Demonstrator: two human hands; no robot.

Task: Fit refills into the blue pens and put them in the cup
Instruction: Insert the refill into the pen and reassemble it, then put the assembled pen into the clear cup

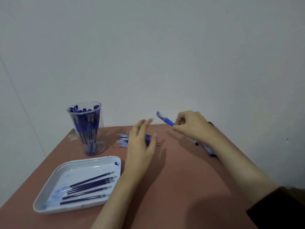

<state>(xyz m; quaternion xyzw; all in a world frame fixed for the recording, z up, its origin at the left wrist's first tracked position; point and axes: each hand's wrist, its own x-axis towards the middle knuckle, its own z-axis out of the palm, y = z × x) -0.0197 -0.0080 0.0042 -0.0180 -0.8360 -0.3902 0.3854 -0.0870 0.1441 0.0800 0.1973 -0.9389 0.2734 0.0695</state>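
Note:
My right hand (192, 125) grips a blue capped pen (165, 119) above the back of the brown table (173, 179), its cap pointing up and left. My left hand (141, 142) hovers with straight, blurred fingers over a pile of blue pens (123, 139) near the back edge and holds nothing. A clear plastic cup (87, 128) at the back left stands upright, packed with several blue pens. A white tray (54, 176) at the front left holds several dark refills (89, 187).
More blue pens (208, 149) lie on the table behind my right forearm. Small metal bits (158, 143) sit beside the pen pile. A pale wall rises just behind the table. My dark sleeve (280, 210) fills the lower right corner.

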